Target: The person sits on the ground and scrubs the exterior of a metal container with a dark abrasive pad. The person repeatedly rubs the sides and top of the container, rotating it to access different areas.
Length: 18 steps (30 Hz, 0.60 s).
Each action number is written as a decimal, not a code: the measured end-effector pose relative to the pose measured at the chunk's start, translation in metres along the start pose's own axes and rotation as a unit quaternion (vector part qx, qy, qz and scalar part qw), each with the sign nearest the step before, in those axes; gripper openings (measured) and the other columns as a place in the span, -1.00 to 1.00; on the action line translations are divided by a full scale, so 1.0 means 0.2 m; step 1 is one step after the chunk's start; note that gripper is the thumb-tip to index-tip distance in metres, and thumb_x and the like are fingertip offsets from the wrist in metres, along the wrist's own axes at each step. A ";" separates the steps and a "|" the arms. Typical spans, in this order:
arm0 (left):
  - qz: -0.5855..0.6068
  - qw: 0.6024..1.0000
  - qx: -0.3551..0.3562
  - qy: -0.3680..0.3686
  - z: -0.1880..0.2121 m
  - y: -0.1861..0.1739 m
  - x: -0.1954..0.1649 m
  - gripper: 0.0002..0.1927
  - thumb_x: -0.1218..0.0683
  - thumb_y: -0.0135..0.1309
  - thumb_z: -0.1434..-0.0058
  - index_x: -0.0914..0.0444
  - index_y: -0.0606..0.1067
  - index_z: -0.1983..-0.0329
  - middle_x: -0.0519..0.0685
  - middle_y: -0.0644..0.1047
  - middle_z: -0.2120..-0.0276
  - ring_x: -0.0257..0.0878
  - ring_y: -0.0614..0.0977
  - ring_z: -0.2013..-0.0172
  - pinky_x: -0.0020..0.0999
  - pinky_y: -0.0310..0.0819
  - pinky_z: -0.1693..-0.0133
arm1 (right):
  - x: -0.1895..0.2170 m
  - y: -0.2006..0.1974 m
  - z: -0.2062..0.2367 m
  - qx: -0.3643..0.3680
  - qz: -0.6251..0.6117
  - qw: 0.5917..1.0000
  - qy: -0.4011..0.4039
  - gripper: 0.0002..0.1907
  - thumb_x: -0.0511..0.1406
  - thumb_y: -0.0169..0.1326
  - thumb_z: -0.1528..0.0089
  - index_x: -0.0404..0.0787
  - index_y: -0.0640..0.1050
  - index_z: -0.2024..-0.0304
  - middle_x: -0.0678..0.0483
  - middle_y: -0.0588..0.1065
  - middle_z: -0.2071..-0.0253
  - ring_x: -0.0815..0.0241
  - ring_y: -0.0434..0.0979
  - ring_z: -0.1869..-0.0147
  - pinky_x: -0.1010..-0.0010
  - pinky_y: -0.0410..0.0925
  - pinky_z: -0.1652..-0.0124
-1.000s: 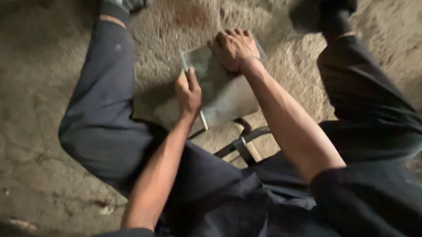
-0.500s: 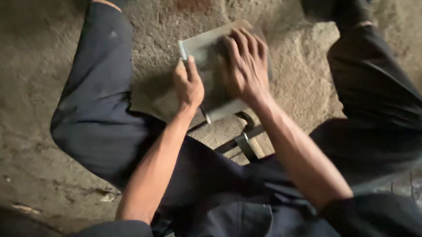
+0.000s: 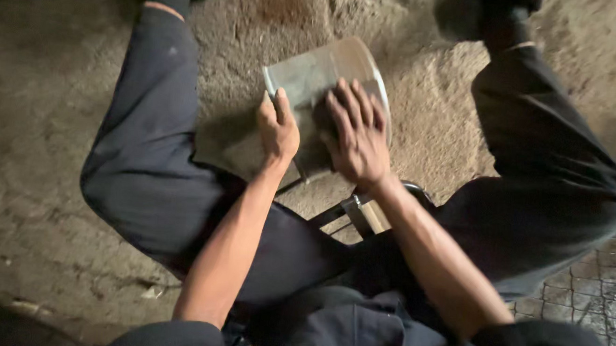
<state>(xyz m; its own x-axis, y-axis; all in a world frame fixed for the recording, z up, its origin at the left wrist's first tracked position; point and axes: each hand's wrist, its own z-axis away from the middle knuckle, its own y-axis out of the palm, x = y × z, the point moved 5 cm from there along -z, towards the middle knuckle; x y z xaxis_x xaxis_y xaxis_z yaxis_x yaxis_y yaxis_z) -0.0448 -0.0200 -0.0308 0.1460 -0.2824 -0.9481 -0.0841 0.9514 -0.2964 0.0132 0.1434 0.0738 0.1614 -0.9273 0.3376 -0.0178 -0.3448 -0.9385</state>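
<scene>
Both hands press on the metal sheet [image 3: 311, 77] between my knees: left hand [image 3: 277, 127] grips its edge, right hand [image 3: 355, 137] lies flat. That edge could cut my fingers if the sheet slips on the sandy floor [image 3: 426, 116].

Left hand [image 3: 277, 127] gripping grey metal sheet [image 3: 311, 74], right hand [image 3: 355, 137] flat on it

Rough sandy ground [image 3: 64, 117] beneath; dark trousers [image 3: 151, 161] on spread legs; metal stool frame [image 3: 358, 212] between the knees; wire mesh [image 3: 590, 292] at lower right.
</scene>
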 end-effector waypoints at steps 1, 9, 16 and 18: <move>-0.002 1.000 0.007 -0.011 0.00 0.00 0.00 -0.51 -0.12 -0.21 -0.52 0.42 0.45 0.11 0.29 0.56 0.35 0.15 0.60 0.33 -0.03 0.43 0.23 | -0.02 0.01 -0.05 0.011 0.002 1.000 -0.006 -0.39 -0.05 -0.08 -0.44 -0.25 0.34 -0.43 -0.21 0.25 -0.51 -0.16 0.15 -0.60 -0.01 -0.06 -0.47; 0.035 0.997 0.000 0.069 -0.04 -0.04 -0.13 -0.48 -0.12 -0.24 -0.53 0.45 0.45 -0.03 0.31 0.58 0.23 0.18 0.62 0.23 -0.02 0.46 0.19 | -0.16 0.12 -0.75 0.246 -0.013 0.968 0.047 -0.51 0.01 -0.21 -0.45 -0.03 0.46 -0.28 -0.05 0.41 -0.34 -0.06 0.31 -0.46 0.03 0.07 -0.39; -0.009 1.000 -0.010 -0.018 0.02 -0.01 0.00 -0.52 -0.11 -0.20 -0.53 0.42 0.47 0.08 0.29 0.57 0.31 0.21 0.61 0.29 -0.04 0.44 0.22 | 0.01 -0.07 -0.07 0.035 -0.013 0.998 -0.043 -0.24 0.10 -0.10 -0.42 -0.31 0.34 -0.44 -0.30 0.27 -0.49 -0.22 0.16 -0.58 -0.03 -0.05 -0.46; 0.001 1.000 -0.007 0.029 0.03 -0.01 0.00 -0.52 -0.12 -0.20 -0.58 0.43 0.44 0.02 0.30 0.57 0.25 0.21 0.62 0.23 -0.06 0.47 0.19 | 0.01 -0.07 -0.05 0.038 -0.022 0.998 -0.044 -0.21 0.14 -0.10 -0.41 -0.32 0.36 -0.43 -0.30 0.27 -0.48 -0.24 0.15 -0.58 -0.05 -0.05 -0.44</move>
<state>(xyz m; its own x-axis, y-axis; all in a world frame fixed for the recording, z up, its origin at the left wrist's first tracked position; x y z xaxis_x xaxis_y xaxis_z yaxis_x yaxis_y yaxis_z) -0.0393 -0.0211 -0.0306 0.0889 -0.2869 -0.9538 -0.0987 0.9504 -0.2951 0.0037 0.1445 0.0879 0.2472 -0.8937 0.3745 0.0654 -0.3702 -0.9267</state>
